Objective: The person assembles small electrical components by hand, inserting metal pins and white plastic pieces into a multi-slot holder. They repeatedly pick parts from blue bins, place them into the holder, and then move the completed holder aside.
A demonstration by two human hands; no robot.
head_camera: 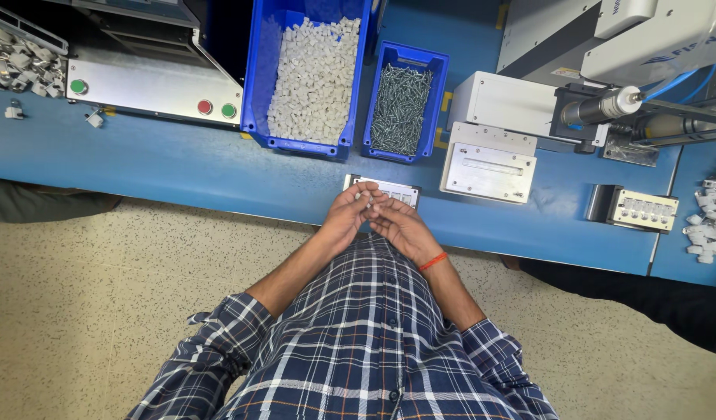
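Observation:
My left hand [348, 215] and my right hand [399, 225] meet at the near edge of the blue workbench [179, 167], fingertips together around a small white plastic piece [367, 198]. They hover just over a small metal fixture plate [389, 190] lying on the bench. An orange band circles my right wrist. How each hand grips the piece is hard to make out.
Behind the hands stand a large blue bin of white plastic parts [311, 78] and a smaller blue bin of screws [400, 105]. A grey machine with red and green buttons [152, 89] is at the left, a screwdriving unit [599, 109] and metal jig [488, 167] at the right.

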